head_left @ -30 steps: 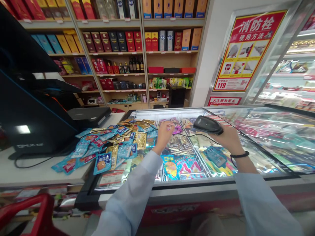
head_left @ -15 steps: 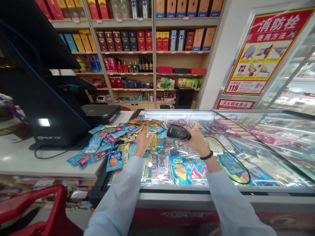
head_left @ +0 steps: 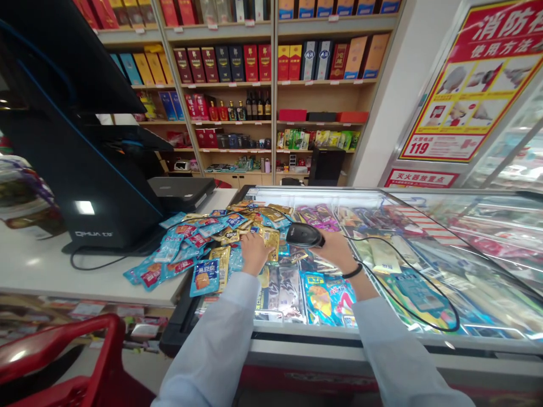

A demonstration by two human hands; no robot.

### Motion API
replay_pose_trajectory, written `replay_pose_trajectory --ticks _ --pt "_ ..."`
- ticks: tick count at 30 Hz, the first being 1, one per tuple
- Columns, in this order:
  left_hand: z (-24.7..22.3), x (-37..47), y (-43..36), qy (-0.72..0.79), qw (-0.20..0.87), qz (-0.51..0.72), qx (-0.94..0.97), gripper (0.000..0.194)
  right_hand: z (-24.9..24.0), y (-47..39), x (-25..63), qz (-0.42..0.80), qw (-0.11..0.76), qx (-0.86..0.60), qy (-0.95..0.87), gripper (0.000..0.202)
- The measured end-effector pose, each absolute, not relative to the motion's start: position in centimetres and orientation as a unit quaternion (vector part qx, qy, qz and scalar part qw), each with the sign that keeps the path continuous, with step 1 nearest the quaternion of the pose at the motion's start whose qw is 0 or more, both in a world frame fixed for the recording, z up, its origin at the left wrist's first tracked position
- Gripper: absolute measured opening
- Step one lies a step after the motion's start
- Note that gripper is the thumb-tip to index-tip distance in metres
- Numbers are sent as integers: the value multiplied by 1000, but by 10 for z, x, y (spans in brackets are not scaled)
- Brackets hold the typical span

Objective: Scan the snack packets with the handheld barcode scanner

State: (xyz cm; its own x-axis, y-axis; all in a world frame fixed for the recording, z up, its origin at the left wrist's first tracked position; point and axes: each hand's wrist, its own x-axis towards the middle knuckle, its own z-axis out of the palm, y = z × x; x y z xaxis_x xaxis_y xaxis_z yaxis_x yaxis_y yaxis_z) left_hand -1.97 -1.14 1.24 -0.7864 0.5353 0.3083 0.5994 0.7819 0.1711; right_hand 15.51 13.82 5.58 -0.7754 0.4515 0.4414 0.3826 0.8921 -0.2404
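Observation:
My right hand (head_left: 337, 250), with a dark band at its wrist, is wrapped round the handle of a black barcode scanner (head_left: 302, 234). The scanner's head points left, above the glass lid of the freezer. My left hand (head_left: 255, 253) rests on a pile of snack packets, its thumb and fingers apart. A gold snack packet (head_left: 271, 236) lies by its thumb. Blue snack packets (head_left: 169, 247) are heaped to the left, across counter and freezer edge. One blue packet with an orange picture (head_left: 204, 277) lies nearest me. The left fingertips are partly blurred among the packets.
A checkout terminal (head_left: 106, 209) stands on the white counter (head_left: 97, 277) at left. The scanner's cable (head_left: 441, 328) loops over the freezer lid (head_left: 424, 249). A red basket or cart handle (head_left: 106, 339) is at lower left. Shelves of boxed bottles (head_left: 233, 62) line the back.
My left hand's fingers have spread from a more curled shape over the packets. The right hand still holds the scanner. The whole view has shifted slightly, so most things sit further right.

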Motion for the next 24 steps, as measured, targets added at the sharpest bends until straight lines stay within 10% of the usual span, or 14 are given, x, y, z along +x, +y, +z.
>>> replay_pose_trajectory --ticks 24 --pt "31 -17 -13 -807 17 -436 -399 21 59 144 169 187 338 -233 -893 30"
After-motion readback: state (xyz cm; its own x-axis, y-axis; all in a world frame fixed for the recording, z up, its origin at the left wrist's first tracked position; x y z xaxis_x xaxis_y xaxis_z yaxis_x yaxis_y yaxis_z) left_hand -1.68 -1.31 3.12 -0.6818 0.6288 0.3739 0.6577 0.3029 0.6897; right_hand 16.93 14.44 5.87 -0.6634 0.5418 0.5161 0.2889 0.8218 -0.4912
